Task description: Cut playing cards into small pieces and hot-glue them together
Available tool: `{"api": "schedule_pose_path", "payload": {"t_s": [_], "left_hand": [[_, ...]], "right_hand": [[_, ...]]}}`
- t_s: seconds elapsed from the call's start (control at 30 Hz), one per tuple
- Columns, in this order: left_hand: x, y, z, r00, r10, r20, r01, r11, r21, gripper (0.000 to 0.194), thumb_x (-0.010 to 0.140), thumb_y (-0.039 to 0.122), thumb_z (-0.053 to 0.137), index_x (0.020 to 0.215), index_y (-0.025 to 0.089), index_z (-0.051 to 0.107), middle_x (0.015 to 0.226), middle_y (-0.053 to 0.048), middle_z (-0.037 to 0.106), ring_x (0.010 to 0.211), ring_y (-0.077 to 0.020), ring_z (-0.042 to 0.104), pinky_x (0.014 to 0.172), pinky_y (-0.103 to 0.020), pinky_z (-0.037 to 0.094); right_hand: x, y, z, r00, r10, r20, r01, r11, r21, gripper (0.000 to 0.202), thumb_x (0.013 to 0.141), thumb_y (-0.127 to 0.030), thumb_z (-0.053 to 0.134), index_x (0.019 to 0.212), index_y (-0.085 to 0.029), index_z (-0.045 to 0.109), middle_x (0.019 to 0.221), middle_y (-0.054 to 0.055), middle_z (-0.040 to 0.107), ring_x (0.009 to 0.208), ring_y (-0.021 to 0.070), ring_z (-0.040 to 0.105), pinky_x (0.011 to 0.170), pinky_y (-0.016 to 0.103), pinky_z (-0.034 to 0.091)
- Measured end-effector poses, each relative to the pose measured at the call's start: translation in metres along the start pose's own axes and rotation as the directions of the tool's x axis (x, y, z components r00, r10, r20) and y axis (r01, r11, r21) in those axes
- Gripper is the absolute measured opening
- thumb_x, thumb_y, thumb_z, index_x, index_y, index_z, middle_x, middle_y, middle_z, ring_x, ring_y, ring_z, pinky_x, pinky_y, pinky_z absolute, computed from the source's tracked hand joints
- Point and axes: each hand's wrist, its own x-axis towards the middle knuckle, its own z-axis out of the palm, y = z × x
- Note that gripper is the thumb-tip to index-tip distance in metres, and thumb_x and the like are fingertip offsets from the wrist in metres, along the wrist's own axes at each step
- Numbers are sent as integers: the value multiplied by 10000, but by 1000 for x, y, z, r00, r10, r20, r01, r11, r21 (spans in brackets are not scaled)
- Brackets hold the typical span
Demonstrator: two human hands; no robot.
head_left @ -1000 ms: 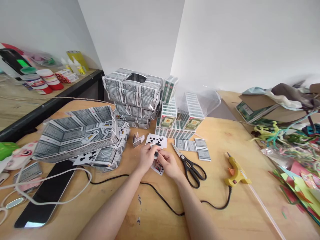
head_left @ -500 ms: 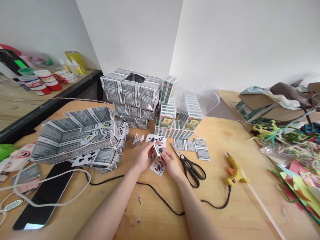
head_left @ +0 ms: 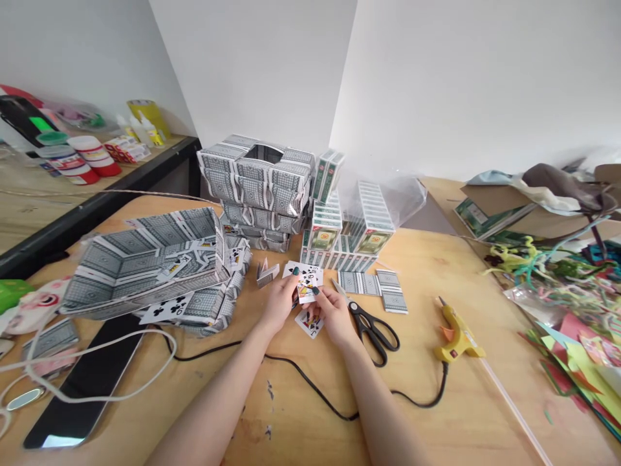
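Between my two hands a playing card (head_left: 306,292) is held, its printed face toward me. My left hand (head_left: 281,299) pinches its left side, and my right hand (head_left: 332,309) grips its right edge. Behind it several loose cards (head_left: 292,266) lie face up on the table, and a face card (head_left: 309,323) lies nearer to me. A small folded card piece (head_left: 266,273) stands left of my left hand. Right of my right hand are black-handled scissors (head_left: 372,330) and patterned card strips (head_left: 359,282) lying back side up.
Card-covered boxes (head_left: 257,175) and packs of cards (head_left: 371,236) stand at the back. An open card tray (head_left: 145,259) and a phone (head_left: 82,388) are left. A yellow glue gun (head_left: 456,336) lies right, its black cable (head_left: 310,382) crossing near my forearms.
The card in my hands, earlier seen narrow and tilted, now shows its face. My fingers have shifted around it, with both hands staying in nearly the same place.
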Motion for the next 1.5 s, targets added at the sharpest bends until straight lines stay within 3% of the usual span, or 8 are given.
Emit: {"api": "schedule_pose_path", "payload": {"t_s": [0.47,0.73,0.93,1.13,1.2,1.3,1.37,1.5], "left_hand": [[-5,11,0,978,93,187,-129,974,187,263,734,321,500,523,177,435,449,48,398,440,-85,362,441,-214,267],[-3,10,1,927,-13,376,-28,994,105,232,769,328,443,588,185,414,493,43,410,413,-78,368,404,-208,279],[-1,7,1,888,-8,461,-35,996,85,238,779,333,442,602,181,394,500,54,378,429,-72,351,425,-205,281],[2,4,-4,906,41,422,-117,981,156,255,795,309,420,578,179,381,485,48,390,436,-75,359,434,-205,262],[2,3,-4,904,52,425,-136,976,171,267,796,308,415,565,178,378,477,46,392,440,-78,368,441,-206,263],[2,2,-3,895,50,443,-140,975,174,276,787,294,413,542,178,363,464,46,392,439,-78,378,454,-210,273],[2,3,-2,888,37,458,-128,977,169,273,784,293,409,541,178,361,465,47,392,436,-77,379,455,-212,275],[0,7,-1,888,32,459,-125,977,174,273,782,293,407,539,180,355,470,49,392,437,-77,380,454,-212,282]], "right_hand": [[5,9,-4,982,-78,-172,85,996,33,291,774,-432,552,626,-197,465,492,-64,433,381,89,406,388,226,301],[5,1,-12,998,50,-28,-40,960,276,285,767,-388,569,619,-194,421,416,-107,341,258,44,284,297,193,242],[4,-6,-18,967,209,147,-239,944,226,280,732,-361,574,585,-183,415,386,-111,317,240,22,209,257,174,182],[-15,-36,-26,965,85,-248,-137,970,-202,265,714,-345,529,928,-189,533,606,-41,543,336,74,432,306,192,287],[-33,-45,-39,934,-46,-355,-141,864,-483,280,723,-306,476,974,-201,544,689,-8,566,480,125,538,406,234,392],[-64,-49,-61,915,-171,-366,-260,444,-858,195,715,-220,469,847,-195,610,820,51,595,690,182,574,617,307,432],[-81,-46,-71,939,-144,-313,-274,243,-931,228,698,-153,471,872,-195,613,871,72,600,816,217,561,710,323,406],[-92,-40,-70,936,-141,-324,-324,24,-946,229,689,-144,492,911,-173,544,881,103,595,872,250,529,691,310,366]]}}
